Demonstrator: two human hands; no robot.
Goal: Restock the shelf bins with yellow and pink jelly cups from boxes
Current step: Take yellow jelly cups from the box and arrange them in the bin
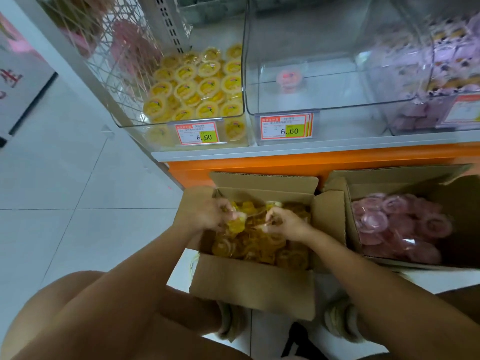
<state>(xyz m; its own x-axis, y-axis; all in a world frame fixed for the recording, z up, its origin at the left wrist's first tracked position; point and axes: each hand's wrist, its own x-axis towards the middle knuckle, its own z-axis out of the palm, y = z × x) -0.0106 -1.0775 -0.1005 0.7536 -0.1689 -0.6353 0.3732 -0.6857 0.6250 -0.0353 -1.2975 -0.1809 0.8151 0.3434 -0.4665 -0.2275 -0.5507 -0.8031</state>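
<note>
Both hands are down inside an open cardboard box (254, 287) on the floor (78, 178). The left hand (207, 211) and the right hand (287, 226) each have their fingers curled around yellow jelly cups (259, 245) near the top of the pile. Blur hides how many each one grips.

The box's rear flap stands upright against the orange shelf base (259, 162), between the hands and the bins above. Just beside it on the right is a second cardboard box (389, 175) holding pink jelly cups (400, 224), untouched.

On the shelf, the left clear bin (145, 123) is already layered with yellow cups (197, 84). The middle clear bin (324, 110) holds a single pink cup (289, 77). A third bin holds purple packs (441, 63). Price tags (197, 133) reading 6.60 are clipped to the fronts of the first two bins. A wire rack (117, 48) stands left of the shelf. The person's shoes (342, 320) flank the near box.
</note>
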